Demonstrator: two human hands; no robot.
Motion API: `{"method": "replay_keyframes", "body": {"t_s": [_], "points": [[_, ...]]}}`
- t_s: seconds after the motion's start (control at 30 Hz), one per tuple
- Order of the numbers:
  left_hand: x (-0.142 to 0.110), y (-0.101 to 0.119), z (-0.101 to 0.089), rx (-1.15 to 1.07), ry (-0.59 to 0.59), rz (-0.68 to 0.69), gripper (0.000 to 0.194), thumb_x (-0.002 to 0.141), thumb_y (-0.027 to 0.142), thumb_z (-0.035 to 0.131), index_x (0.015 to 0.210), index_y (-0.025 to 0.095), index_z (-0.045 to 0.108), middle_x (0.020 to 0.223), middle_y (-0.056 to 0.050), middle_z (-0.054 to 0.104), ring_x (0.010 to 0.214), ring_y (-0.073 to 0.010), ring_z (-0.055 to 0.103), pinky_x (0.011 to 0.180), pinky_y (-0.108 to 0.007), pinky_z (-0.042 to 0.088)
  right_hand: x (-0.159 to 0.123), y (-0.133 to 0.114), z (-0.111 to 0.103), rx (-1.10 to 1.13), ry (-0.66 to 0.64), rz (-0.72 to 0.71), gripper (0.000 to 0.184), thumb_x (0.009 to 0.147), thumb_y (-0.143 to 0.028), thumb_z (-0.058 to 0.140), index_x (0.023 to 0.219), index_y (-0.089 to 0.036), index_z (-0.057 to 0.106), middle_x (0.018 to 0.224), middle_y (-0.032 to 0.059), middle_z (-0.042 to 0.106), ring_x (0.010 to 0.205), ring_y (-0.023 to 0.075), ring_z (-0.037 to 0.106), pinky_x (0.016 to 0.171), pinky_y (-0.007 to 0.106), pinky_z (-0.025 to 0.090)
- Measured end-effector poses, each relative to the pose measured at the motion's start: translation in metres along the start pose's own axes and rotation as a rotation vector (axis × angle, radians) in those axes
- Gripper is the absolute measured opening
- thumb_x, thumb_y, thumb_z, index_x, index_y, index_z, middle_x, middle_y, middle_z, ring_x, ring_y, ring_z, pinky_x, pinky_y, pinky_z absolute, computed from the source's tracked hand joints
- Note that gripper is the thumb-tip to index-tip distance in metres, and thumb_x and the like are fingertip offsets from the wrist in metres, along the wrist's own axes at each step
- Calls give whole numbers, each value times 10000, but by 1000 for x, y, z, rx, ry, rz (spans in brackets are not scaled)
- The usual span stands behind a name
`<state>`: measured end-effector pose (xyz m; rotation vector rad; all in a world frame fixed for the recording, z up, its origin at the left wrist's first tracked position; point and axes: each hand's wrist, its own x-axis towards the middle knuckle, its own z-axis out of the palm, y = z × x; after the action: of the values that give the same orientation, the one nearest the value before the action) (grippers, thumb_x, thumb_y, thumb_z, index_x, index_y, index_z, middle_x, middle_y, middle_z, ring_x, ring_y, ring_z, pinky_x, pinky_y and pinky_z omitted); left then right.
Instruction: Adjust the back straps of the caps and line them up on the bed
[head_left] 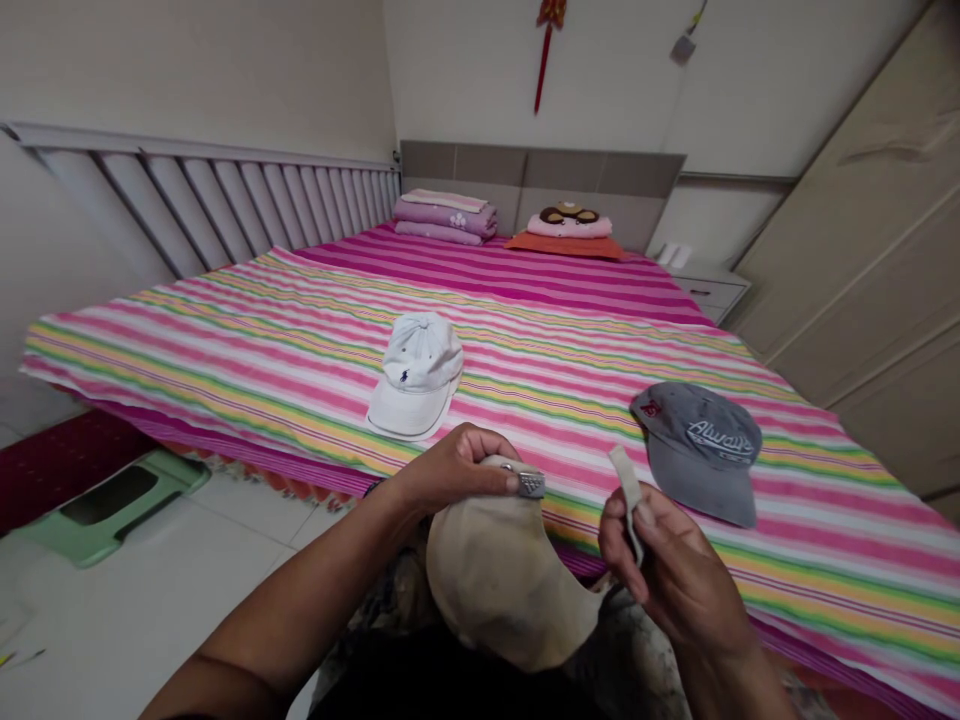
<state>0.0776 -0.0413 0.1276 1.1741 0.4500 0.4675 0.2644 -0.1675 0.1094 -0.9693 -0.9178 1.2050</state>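
A beige cap (502,580) lies upside down in my lap, below the bed's near edge. My left hand (454,470) is closed on the back of it, fingers pinching the metal strap buckle (531,485). My right hand (667,565) is closed on the loose beige adjuster strap (626,490), which sticks up between thumb and fingers. On the striped bedsheet (300,350) beyond, a white cap (416,375) sits just past my left hand. A grey cap with white lettering (701,450) lies to the right, close to my right hand.
Folded purple blankets (446,217) and an orange and pink pillow stack (566,232) sit by the headboard. A bedside cabinet (709,285) and a wooden wardrobe (862,260) stand at right. A green stool (112,505) is on the tiled floor at left.
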Motion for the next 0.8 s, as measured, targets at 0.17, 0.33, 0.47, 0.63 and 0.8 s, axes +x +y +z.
{"method": "replay_keyframes", "body": {"t_s": [0.17, 0.33, 0.47, 0.63, 0.8], "points": [[0, -5, -2, -110, -46, -15, 241, 543, 252, 757, 708, 104, 661, 609, -14, 627, 485, -64, 531, 464, -162, 384, 4, -8, 9, -231, -52, 40, 206, 752, -344, 602, 681, -152, 580, 528, -26, 527, 355, 38, 392, 358, 169, 324], [1, -13, -5, -197, -91, 26, 220, 531, 219, 760, 680, 96, 654, 613, -13, 598, 506, -71, 527, 488, -177, 398, 3, -12, 22, -361, -56, -16, 181, 720, -336, 632, 714, -156, 610, 516, -23, 521, 404, 92, 497, 390, 209, 440], [1, -15, -5, -194, -122, 42, 181, 576, 217, 736, 683, 102, 647, 603, -3, 570, 492, -59, 502, 471, -168, 372, 3, -12, 27, -376, -34, -31, 182, 724, -342, 625, 716, -160, 611, 486, -35, 493, 369, 87, 483, 358, 203, 437], [1, -14, -5, -157, -152, 65, 167, 605, 230, 720, 696, 108, 651, 624, -9, 576, 504, -57, 503, 473, -165, 358, 3, -11, 27, -398, -41, -10, 194, 718, -349, 626, 703, -156, 605, 495, -36, 471, 362, 79, 466, 341, 196, 430], [-1, -7, -5, -60, -161, 79, 180, 628, 261, 705, 715, 111, 657, 636, -7, 575, 506, -49, 485, 471, -160, 342, 4, -16, 28, -469, -102, 27, 210, 731, -360, 601, 711, -151, 599, 486, -28, 483, 352, 86, 462, 335, 203, 423]]}}
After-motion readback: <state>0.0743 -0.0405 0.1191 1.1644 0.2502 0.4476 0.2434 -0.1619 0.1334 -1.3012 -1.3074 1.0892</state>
